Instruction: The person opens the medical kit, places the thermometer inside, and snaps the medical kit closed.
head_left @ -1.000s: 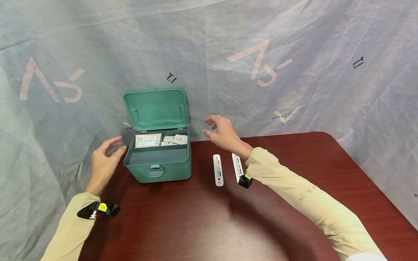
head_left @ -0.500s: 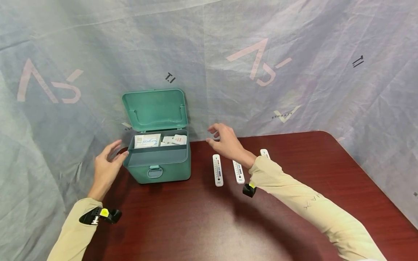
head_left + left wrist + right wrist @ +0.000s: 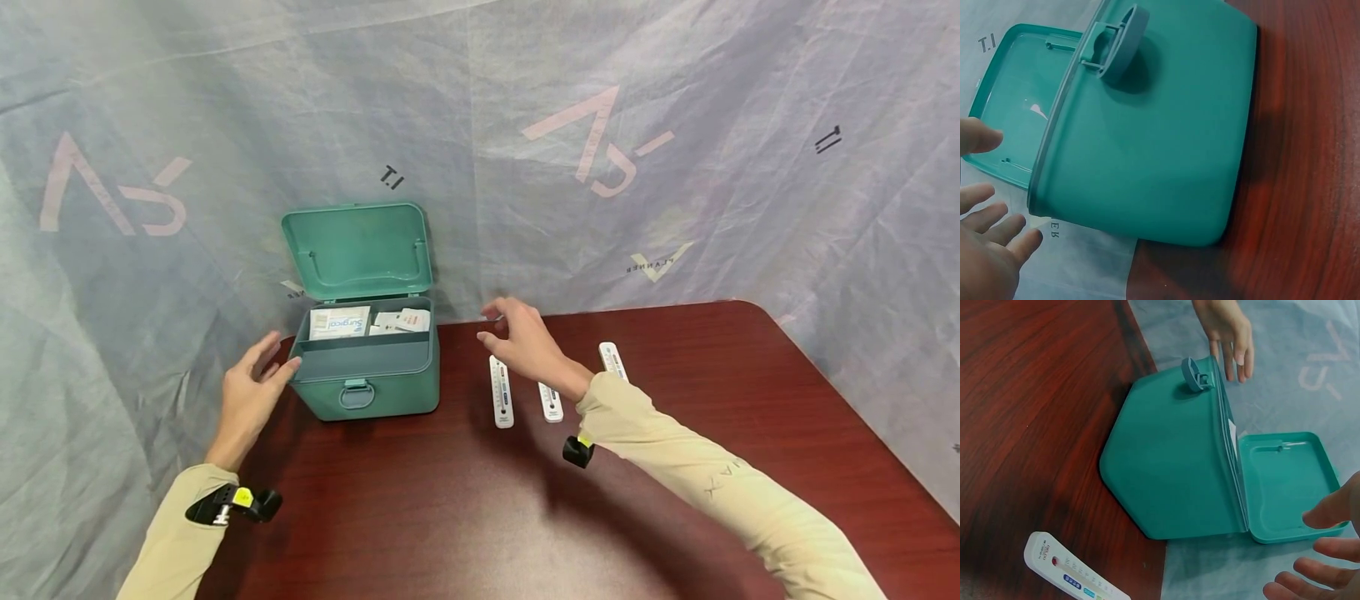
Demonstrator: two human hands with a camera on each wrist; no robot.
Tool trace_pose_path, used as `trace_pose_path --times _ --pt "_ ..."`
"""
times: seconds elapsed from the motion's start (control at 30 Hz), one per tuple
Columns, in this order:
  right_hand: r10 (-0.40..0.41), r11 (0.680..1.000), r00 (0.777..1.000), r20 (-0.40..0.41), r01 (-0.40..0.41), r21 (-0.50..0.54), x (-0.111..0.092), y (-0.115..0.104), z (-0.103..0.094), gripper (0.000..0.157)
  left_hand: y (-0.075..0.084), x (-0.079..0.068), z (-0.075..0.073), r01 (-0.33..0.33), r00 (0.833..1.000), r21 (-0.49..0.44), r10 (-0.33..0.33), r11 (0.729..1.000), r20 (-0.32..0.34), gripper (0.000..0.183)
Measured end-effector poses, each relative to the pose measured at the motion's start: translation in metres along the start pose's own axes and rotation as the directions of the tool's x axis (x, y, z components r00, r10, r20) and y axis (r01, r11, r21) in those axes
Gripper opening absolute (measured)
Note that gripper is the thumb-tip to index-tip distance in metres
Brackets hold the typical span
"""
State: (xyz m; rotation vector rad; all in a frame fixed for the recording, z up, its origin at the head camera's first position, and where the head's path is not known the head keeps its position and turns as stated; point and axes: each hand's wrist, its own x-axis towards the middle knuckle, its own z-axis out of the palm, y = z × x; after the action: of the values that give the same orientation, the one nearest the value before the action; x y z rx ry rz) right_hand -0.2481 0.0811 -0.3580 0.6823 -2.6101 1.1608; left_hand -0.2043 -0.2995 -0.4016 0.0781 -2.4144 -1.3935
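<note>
A green lidded storage box (image 3: 401, 396) stands on the table with its lid (image 3: 367, 250) raised. Inside, behind a divider, lie a white pack marked "Surgical" (image 3: 340, 323) and some small white packets (image 3: 405, 322). My left hand (image 3: 247, 404) is at the box's left side, thumb near the front left rim, fingers loosely bent and holding nothing. To the right of the box, my right hand (image 3: 528, 342) hovers over the table with relaxed fingers and nothing in them. Below it are two white thermometers (image 3: 502, 400), (image 3: 552, 406), the second partly covered by the hand.
A third thermometer (image 3: 612, 358) lies farther right, partly behind the right sleeve (image 3: 675, 442). The dark red table (image 3: 420, 508) meets a grey cloth backdrop (image 3: 480, 167) behind the box and at both sides. Cameras are strapped to both wrists.
My left hand has shifted slightly right, closer to the box. My right hand has come lower and a little right, and the third thermometer has come out from behind my arm.
</note>
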Motion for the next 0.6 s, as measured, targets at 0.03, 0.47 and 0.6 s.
trace_pose_path --times 0.03,0.47,0.6 --pt "0.001 1.0 1.0 -0.001 -0.001 0.002 -0.001 0.001 0.0 0.028 -0.001 0.0 0.001 0.005 1.0 0.0 -0.005 1.0 0.006 0.062" --pt "0.008 1.0 1.0 -0.012 -0.008 0.013 -0.012 0.008 0.006 0.027 -0.017 -0.002 0.009 0.028 0.992 -0.009 -0.027 1.0 0.122 0.075" --pt "0.028 0.999 0.999 -0.018 -0.028 0.018 -0.017 0.013 0.008 0.025 -0.022 -0.001 0.012 0.024 0.99 0.022 -0.026 0.999 0.139 0.077"
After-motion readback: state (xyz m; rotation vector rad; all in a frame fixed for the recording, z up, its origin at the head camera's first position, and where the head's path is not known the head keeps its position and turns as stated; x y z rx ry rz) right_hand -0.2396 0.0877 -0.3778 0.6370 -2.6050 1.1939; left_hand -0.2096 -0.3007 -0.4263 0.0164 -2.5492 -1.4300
